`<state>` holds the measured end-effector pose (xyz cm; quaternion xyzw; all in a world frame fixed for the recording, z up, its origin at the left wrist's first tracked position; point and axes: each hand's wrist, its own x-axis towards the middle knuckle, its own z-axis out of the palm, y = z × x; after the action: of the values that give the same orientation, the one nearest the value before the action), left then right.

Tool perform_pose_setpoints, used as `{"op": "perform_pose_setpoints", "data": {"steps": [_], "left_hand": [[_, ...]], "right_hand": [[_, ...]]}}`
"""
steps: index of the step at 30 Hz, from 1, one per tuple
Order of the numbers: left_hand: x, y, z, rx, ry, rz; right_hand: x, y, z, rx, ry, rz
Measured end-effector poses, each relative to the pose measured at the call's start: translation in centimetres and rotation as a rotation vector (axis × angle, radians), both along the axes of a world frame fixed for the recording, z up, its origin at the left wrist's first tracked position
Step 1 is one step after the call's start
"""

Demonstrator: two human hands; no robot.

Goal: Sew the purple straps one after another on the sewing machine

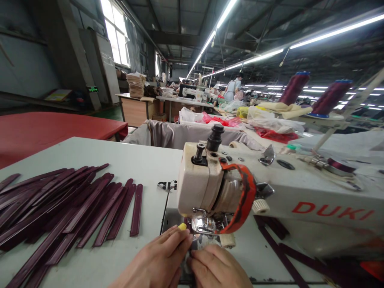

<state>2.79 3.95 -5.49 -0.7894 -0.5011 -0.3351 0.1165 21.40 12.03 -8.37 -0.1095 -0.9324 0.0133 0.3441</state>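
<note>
My left hand (163, 254) is at the sewing machine (207, 176), its fingers closed close to the presser foot (202, 226). A small yellow piece (182, 227) covers one of its fingertips. Just past those fingers a bit of a dark purple strip (187, 221) shows by the foot; the rest of it is hidden under the hand. My right hand (219, 266) rests beside the left, fingers pressed together in front of the needle area. What lies under its fingertips is hidden. An orange-red guard (247, 196) curves around the machine head above.
Many dark purple strips (87, 204) lie piled on the white table (150, 160) to the left. More strips (282, 248) lie under the machine arm. Two purple thread cones (295, 88) stand back right. A red surface (60, 126) is far left. A person (232, 88) stands in the distance.
</note>
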Motion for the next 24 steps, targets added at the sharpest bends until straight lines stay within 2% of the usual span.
{"op": "perform_pose_setpoints", "data": {"steps": [3, 6, 9, 13, 16, 17, 19, 21, 23, 24], "left_hand": [[0.2, 0.0, 0.9, 0.012, -0.027, 0.006], [0.0, -0.7, 2.8, -0.106, 0.095, -0.006], [-0.2, -1.6, 4.1, -0.171, 0.145, 0.041], [-0.7, -2.2, 4.0, -0.214, 0.074, 0.037], [-2.8, -1.5, 3.9, -0.191, 0.052, 0.086], [-3.8, -0.9, 4.1, -0.172, 0.03, 0.12], [-5.7, 0.9, 4.6, -0.253, -0.005, 0.145], [-6.6, 3.1, 5.0, -0.284, 0.037, 0.081], [-6.5, 4.8, 5.2, -0.29, 0.095, 0.004], [-6.2, 5.4, 5.2, -0.292, 0.116, -0.026]], "right_hand": [[-0.3, -0.3, 0.9, 0.004, 0.034, 0.006], [-0.8, -0.5, 2.0, 0.041, 0.088, 0.032], [-1.3, -0.6, 2.6, 0.042, 0.117, 0.03], [-1.6, -1.1, 2.8, 0.033, 0.107, 0.014], [-0.1, -1.5, 4.4, 0.013, 0.073, -0.041], [1.0, -1.4, 5.2, -0.013, 0.045, -0.08], [4.3, -0.8, 6.6, -0.092, -0.04, -0.216], [8.4, 0.0, 7.4, -0.164, -0.135, -0.461], [12.2, 0.9, 7.2, -0.054, -0.228, -0.713], [13.6, 1.4, 6.8, -0.031, -0.267, -0.752]]}}
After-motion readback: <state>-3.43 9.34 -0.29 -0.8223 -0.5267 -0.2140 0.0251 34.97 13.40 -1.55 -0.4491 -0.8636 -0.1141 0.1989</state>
